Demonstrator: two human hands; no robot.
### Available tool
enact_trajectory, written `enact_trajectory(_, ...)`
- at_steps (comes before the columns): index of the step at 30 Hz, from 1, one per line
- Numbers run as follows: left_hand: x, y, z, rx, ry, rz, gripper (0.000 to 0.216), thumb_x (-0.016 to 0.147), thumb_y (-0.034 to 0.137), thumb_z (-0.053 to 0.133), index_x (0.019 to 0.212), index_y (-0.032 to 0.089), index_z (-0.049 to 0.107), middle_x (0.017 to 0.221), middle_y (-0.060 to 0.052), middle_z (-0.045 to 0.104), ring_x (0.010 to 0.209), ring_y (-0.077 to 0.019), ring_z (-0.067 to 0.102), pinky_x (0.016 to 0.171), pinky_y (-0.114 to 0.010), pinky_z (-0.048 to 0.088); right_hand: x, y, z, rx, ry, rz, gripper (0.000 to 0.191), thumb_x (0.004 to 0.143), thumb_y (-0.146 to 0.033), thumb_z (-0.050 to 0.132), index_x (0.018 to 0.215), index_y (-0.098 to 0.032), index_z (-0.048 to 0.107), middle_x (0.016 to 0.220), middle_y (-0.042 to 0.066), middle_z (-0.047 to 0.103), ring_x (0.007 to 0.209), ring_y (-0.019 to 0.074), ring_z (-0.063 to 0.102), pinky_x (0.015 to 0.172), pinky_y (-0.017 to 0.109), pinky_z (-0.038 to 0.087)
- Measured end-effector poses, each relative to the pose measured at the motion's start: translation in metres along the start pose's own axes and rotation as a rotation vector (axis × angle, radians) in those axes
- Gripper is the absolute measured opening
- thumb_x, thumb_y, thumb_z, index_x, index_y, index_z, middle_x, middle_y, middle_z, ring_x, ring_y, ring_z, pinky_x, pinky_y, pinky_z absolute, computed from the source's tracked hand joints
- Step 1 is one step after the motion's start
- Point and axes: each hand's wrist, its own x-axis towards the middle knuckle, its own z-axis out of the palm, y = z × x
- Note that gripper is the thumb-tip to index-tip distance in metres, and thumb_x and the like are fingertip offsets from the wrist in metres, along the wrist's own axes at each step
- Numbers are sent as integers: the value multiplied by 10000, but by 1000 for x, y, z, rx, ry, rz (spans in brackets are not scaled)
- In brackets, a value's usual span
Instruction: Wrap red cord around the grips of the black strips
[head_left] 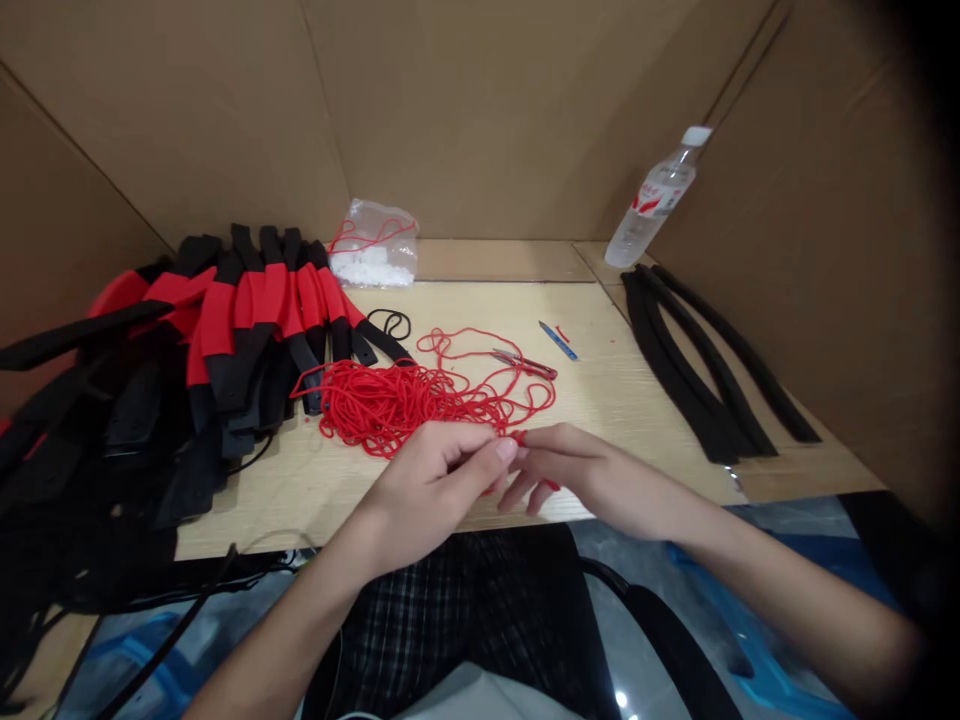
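Observation:
My left hand (pixel 435 485) and my right hand (pixel 566 460) meet at the front of the table, fingertips close together. A piece of red cord shows between them; the left thumb and forefinger pinch it, and the right fingers are bent around it. A small bit of red also shows below the right fingers. Just beyond the hands lies a tangled heap of red cord (pixel 386 400), with loose loops trailing right. Beside those loops rest small red-handled snips (pixel 529 366) and a blue craft knife (pixel 559 341). How the cord is looped inside the fingers is hidden.
Black straps with red middles (pixel 259 300) are piled at left. A clear bag (pixel 375 250) with white pieces stands behind the heap, near a black cord loop (pixel 390 322). At right are a water bottle (pixel 652 205) and black strips (pixel 690 370). Cardboard walls (pixel 480 120) enclose the table.

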Motion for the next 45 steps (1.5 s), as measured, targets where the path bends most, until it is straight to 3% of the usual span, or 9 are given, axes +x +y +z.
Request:
enact_trajectory(7,-5,-7,-3,-165,197,-58,370,930,348,485,609,166,508,499,72,339,464,-69,273,459,-227,249,-4,-3,-7,-54,18,-58,288,901,-297,470,950,-164,721,1004,71,722,907,199,649,806,333,509)
enact_trajectory(14,-19,3,21,-84,108,-48,394,956,365,462,617,166,484,568,41,402,555,-85,373,525,-232,294,-5,-3,-6,-201,178,-136,268,921,-299,485,828,-186,709,875,31,718,919,211,630,942,370,456)
enact_trajectory(18,-22,-2,35,-76,78,-51,401,966,392,447,643,166,520,573,33,421,575,-97,401,548,-246,300,-4,-2,-2,64,234,-171,270,901,-290,481,941,-178,723,1075,65,723,1100,241,616,1061,418,389)
enact_trajectory(24,-21,-38,42,-175,42,-91,411,954,453,462,673,162,534,567,44,390,527,-89,337,534,-256,279,-13,-9,7,548,-5,-237,476,879,-342,384,1259,-184,623,1219,99,694,1166,265,623,1028,460,424)
enact_trajectory(31,-25,-50,41,-228,-194,-52,466,925,525,480,632,167,532,578,29,418,558,-101,357,577,-263,316,-18,-6,16,540,-87,-265,508,871,-475,458,1229,-162,638,1124,123,729,1081,275,665,1037,464,401)
enact_trajectory(35,-25,-48,44,-281,-209,-59,449,912,535,494,650,172,534,609,14,464,567,-105,384,569,-263,338,-19,-4,16,563,-109,-287,482,876,-471,493,1201,-158,663,1104,126,735,1052,265,677,1024,441,414)
enact_trajectory(38,-23,-51,40,-289,-217,-104,464,890,578,495,651,182,524,647,-13,503,624,-131,434,570,-268,355,-22,-3,15,602,-234,-259,527,887,-505,496,1242,-147,651,1064,138,747,909,253,718,903,410,485)
enact_trajectory(42,-16,-56,23,-269,-306,-131,488,865,583,536,601,176,491,559,25,402,556,-108,351,503,-249,284,-27,1,16,426,-518,-133,678,927,-612,410,1263,-65,628,1042,208,739,753,242,728,767,385,522)
enact_trajectory(45,-13,-46,9,-211,-250,-137,501,900,544,503,573,170,439,547,45,358,533,-87,306,494,-240,243,-31,6,18,82,-453,26,905,933,-723,169,1186,-5,658,1011,254,725,735,237,713,730,382,532)
